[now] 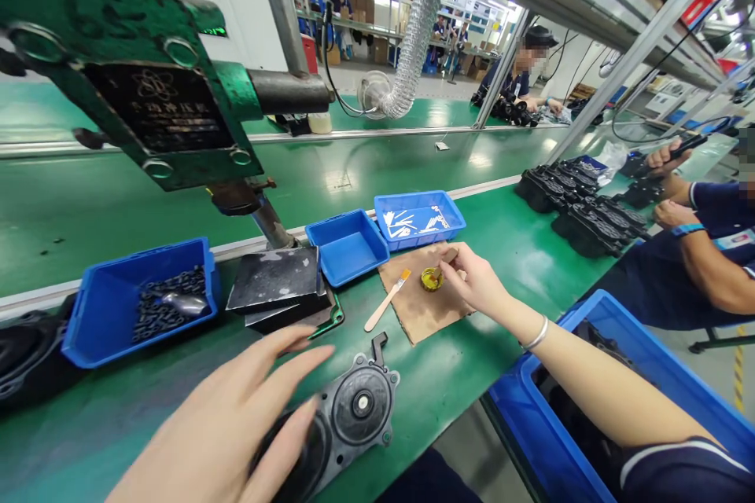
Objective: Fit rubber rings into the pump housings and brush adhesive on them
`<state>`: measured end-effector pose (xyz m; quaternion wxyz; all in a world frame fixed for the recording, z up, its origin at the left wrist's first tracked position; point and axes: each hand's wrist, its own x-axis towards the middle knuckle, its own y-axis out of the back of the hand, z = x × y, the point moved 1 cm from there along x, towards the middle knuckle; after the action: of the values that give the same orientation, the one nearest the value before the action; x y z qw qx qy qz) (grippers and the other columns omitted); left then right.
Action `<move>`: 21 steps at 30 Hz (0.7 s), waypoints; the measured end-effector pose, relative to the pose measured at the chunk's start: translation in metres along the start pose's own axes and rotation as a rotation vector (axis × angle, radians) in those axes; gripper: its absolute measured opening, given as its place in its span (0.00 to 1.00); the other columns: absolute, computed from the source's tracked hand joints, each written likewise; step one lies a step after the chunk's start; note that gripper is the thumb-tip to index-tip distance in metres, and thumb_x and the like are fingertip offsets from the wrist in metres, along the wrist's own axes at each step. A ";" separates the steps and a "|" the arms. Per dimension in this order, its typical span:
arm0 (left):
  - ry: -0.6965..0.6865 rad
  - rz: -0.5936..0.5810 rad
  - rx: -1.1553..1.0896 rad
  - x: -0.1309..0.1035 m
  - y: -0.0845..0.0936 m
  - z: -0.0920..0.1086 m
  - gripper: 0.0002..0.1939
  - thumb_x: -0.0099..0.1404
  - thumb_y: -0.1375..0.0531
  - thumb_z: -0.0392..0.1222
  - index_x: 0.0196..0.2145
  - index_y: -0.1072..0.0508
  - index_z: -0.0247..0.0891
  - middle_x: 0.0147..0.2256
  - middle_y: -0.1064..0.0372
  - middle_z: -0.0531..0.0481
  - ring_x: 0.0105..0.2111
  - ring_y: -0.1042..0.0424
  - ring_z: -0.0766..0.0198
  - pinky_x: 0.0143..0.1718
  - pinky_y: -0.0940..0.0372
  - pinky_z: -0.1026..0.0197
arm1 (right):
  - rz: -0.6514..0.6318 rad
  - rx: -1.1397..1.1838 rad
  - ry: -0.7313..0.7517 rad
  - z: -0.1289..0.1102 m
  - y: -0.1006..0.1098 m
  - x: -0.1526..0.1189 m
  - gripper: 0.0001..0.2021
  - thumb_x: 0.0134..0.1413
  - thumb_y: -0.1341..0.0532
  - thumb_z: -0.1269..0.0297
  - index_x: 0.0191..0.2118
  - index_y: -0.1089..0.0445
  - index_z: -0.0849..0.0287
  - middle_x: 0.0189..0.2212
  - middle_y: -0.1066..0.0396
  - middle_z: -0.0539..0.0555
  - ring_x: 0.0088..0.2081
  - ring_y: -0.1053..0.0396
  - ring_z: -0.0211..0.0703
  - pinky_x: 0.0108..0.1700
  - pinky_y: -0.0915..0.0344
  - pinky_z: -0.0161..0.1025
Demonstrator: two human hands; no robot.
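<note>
My left hand [236, 416] hovers with fingers spread over a black round-lobed housing [362, 405], partly covering it; I cannot tell whether it touches. A small black lever-like piece [379, 346] sticks up at the housing's far edge. Pinched in my right hand [476, 279] is a small brush [451, 255], largely hidden by the fingers. Its tip reaches into a little round cup [432, 279] with yellow-green contents. The cup sits on a brown cardboard piece [421, 318]. Another brush [388, 300], with orange bristles and a pale handle, lies across the cardboard's left edge.
A green press [147, 86] looms at upper left above a black metal block [274, 279]. Blue bins hold dark small parts [171, 302] and white pins [404, 224]; another blue bin [348, 247] sits between. Black housings [595, 220] and a co-worker [720, 228] are right.
</note>
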<state>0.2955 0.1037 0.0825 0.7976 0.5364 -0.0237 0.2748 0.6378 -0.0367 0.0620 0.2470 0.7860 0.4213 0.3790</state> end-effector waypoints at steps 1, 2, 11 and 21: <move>-0.058 -0.047 -0.002 0.020 -0.002 0.008 0.19 0.73 0.51 0.51 0.56 0.29 0.59 0.60 0.33 0.54 0.54 0.26 0.51 0.52 0.27 0.49 | -0.001 -0.005 0.009 0.000 0.000 0.000 0.03 0.67 0.45 0.64 0.45 0.38 0.53 0.31 0.30 0.50 0.30 0.28 0.44 0.35 0.30 0.40; -0.074 -0.169 -0.010 0.040 -0.006 0.015 0.20 0.74 0.54 0.49 0.55 0.27 0.54 0.57 0.30 0.50 0.50 0.24 0.54 0.48 0.26 0.53 | -0.003 -0.010 0.018 0.000 -0.001 -0.001 0.02 0.67 0.45 0.64 0.44 0.38 0.53 0.31 0.30 0.51 0.31 0.28 0.45 0.35 0.30 0.40; -0.056 -0.704 0.231 0.133 -0.066 0.040 0.22 0.73 0.54 0.40 0.35 0.22 0.36 0.31 0.31 0.43 0.28 0.31 0.58 0.39 0.30 0.56 | -0.022 -0.031 0.064 0.004 0.000 0.001 0.03 0.67 0.47 0.66 0.45 0.39 0.54 0.35 0.29 0.52 0.33 0.28 0.44 0.38 0.31 0.40; -0.042 -0.675 0.253 0.150 -0.079 0.050 0.20 0.74 0.54 0.38 0.43 0.23 0.31 0.39 0.28 0.38 0.38 0.24 0.55 0.46 0.30 0.54 | -0.028 -0.028 0.070 0.005 -0.001 0.003 0.06 0.67 0.46 0.67 0.48 0.38 0.54 0.34 0.29 0.52 0.32 0.28 0.44 0.36 0.31 0.40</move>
<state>0.4717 0.1003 0.0873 0.7700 0.6141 0.1726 -0.0145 0.6426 -0.0340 0.0592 0.2481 0.7628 0.4353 0.4087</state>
